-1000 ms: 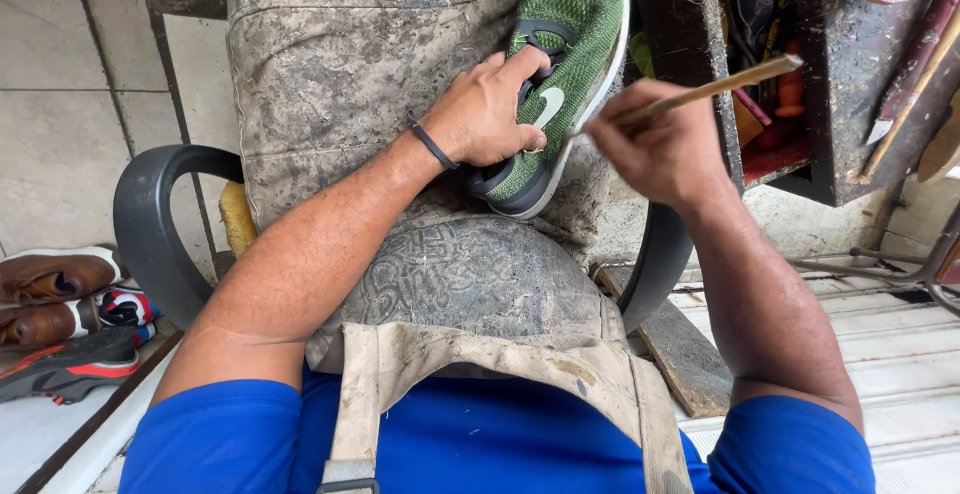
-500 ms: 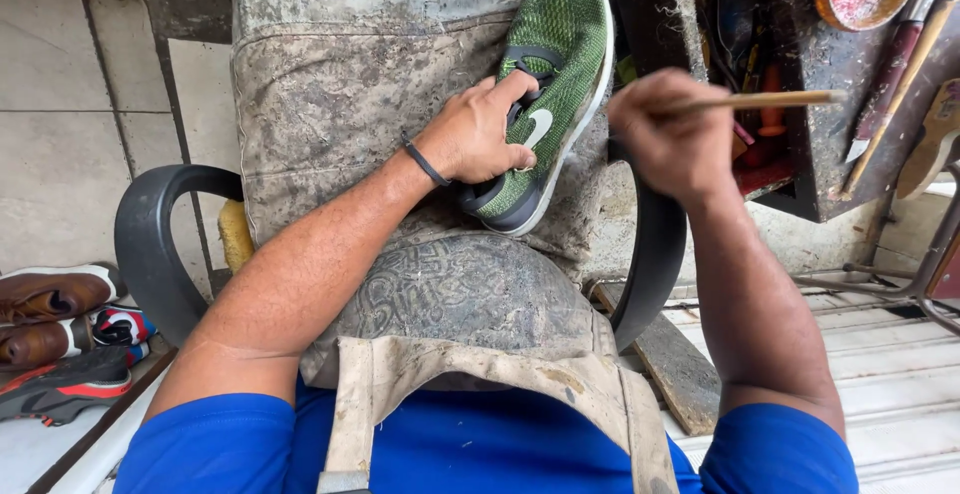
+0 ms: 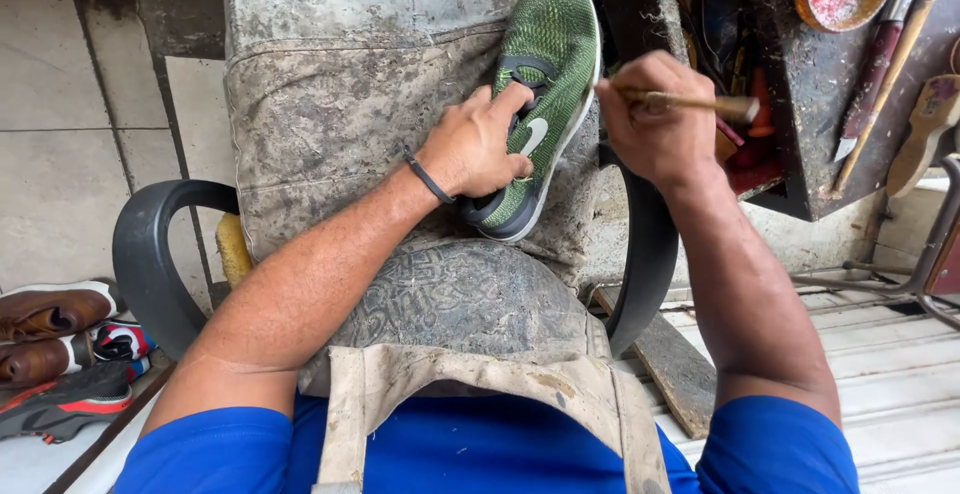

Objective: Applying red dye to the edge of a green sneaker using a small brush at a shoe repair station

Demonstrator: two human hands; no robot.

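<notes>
Green knit shoe point(image 3: 545, 74) w/ dark heel, pale sole edge, white mark on its side; lies top centre of frame on our stained apron point(image 3: 340, 94). Left hand point(image 3: 478, 149) grips it, fingers at the laces. Right hand point(image 3: 655, 114), centre-right, fingers pinched round a thin wooden stick point(image 3: 700, 104) beside the shoe.

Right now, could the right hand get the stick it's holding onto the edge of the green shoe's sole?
Probably yes. The right hand grips the stick right beside the green shoe, with nothing between them. The left hand pins the shoe from the other side, leaving the near sole edge bare.
</notes>
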